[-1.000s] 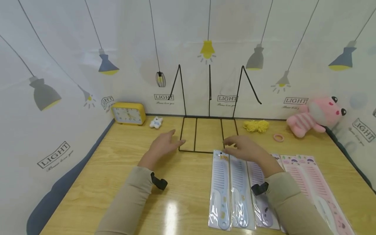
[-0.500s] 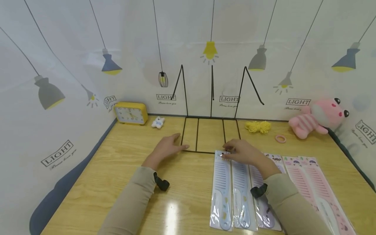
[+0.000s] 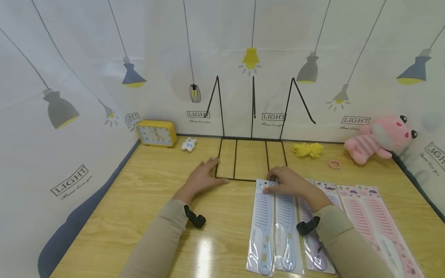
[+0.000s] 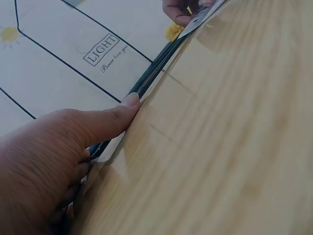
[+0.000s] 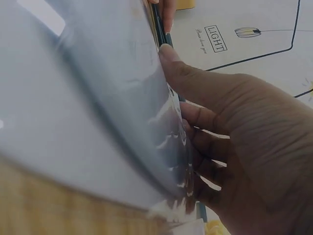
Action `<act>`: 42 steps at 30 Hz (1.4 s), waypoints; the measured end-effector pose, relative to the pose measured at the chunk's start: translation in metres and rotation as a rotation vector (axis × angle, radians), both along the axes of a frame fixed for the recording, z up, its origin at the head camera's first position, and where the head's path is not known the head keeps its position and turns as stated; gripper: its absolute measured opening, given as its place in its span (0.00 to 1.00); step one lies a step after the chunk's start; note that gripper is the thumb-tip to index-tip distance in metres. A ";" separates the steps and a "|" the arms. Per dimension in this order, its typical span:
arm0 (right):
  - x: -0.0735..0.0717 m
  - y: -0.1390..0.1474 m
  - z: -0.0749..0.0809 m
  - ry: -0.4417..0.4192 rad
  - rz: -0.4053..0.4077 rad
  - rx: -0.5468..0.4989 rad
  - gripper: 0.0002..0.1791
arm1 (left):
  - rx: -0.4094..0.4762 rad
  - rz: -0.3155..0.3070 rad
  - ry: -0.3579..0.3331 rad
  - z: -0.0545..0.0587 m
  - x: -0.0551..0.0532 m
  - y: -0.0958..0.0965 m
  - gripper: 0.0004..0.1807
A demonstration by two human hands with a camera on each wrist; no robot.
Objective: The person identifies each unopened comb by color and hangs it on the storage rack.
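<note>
On the table lies a row of combs in clear packets: a light blue comb (image 3: pixel 263 216) at the left, a second blue comb (image 3: pixel 286 224), a purple comb (image 3: pixel 314 247) and pink combs (image 3: pixel 358 216). My right hand (image 3: pixel 292 185) pinches the top end of the leftmost blue comb's packet, thumb on its face and fingers curled behind, as the right wrist view shows. It hides the second packet's top. My left hand (image 3: pixel 201 179) rests by the front left corner of a black wire rack (image 3: pixel 235 160), thumb and fingers extended, holding nothing; its fingers are partly hidden in the left wrist view.
The rack's upright hooks rise at the back before a lamp-print wall cloth. A yellow clock (image 3: pixel 157 133) and a small white bear (image 3: pixel 189 144) stand left. Yellow string (image 3: pixel 307 150), a pink ring (image 3: pixel 334 164) and a pink plush toy (image 3: pixel 379 139) lie right.
My right hand has come down onto the leftmost blue comb's packet and taken hold of its top end. My left hand has moved slightly right and nearer, beside the rack's front corner.
</note>
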State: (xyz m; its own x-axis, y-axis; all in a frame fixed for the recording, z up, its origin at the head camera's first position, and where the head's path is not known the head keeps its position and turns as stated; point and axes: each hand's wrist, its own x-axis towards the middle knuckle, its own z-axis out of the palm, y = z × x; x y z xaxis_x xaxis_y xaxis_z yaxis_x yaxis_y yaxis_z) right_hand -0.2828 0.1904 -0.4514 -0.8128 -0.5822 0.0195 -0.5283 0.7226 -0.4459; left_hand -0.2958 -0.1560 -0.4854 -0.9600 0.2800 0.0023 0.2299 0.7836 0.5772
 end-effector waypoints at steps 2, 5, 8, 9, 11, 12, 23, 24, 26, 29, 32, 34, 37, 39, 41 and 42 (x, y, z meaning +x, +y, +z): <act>-0.001 0.001 -0.001 0.007 0.007 -0.007 0.25 | 0.001 -0.010 0.017 0.001 0.000 0.001 0.58; -0.003 0.003 -0.004 0.001 -0.002 -0.023 0.23 | -0.004 -0.016 0.035 0.000 -0.001 0.001 0.57; -0.004 0.005 -0.006 -0.012 -0.006 -0.042 0.23 | -0.005 -0.008 0.036 -0.002 -0.001 0.001 0.57; -0.004 0.005 -0.007 -0.018 -0.010 -0.051 0.23 | -0.009 -0.002 0.035 -0.003 -0.002 0.001 0.58; -0.004 0.006 -0.008 -0.025 -0.005 -0.073 0.22 | -0.014 0.005 0.034 -0.004 -0.001 0.001 0.58; -0.004 0.006 -0.008 -0.030 -0.003 -0.083 0.22 | -0.014 0.006 0.034 -0.003 -0.001 0.001 0.58; -0.001 0.000 -0.007 -0.073 -0.032 -0.099 0.18 | -0.015 -0.002 0.026 0.004 0.003 -0.002 0.55; -0.001 -0.001 -0.007 -0.069 -0.027 -0.098 0.18 | -0.019 0.000 0.028 0.004 0.003 -0.003 0.55; -0.002 -0.003 -0.007 -0.061 -0.021 -0.102 0.16 | -0.021 0.005 0.030 0.004 0.003 -0.004 0.55; -0.002 -0.005 -0.005 -0.053 -0.026 -0.129 0.14 | -0.017 0.012 0.029 0.003 0.004 -0.006 0.55; -0.001 -0.006 -0.002 -0.050 -0.080 -0.186 0.13 | -0.013 0.013 0.023 0.002 0.004 -0.006 0.55; 0.001 -0.006 0.002 -0.039 -0.127 -0.235 0.13 | -0.011 0.009 0.023 0.001 0.005 -0.007 0.55; 0.005 -0.006 0.014 -0.033 -0.194 -0.309 0.17 | -0.017 0.006 0.030 0.000 0.004 -0.006 0.55; 0.009 -0.004 0.025 -0.034 -0.224 -0.371 0.19 | -0.025 -0.001 0.037 -0.002 0.003 -0.005 0.55; 0.015 -0.004 0.040 -0.047 -0.237 -0.454 0.19 | -0.031 -0.007 0.039 -0.003 0.003 -0.004 0.55; 0.018 -0.004 0.048 -0.054 -0.235 -0.511 0.19 | -0.027 -0.013 0.039 -0.003 0.002 -0.004 0.55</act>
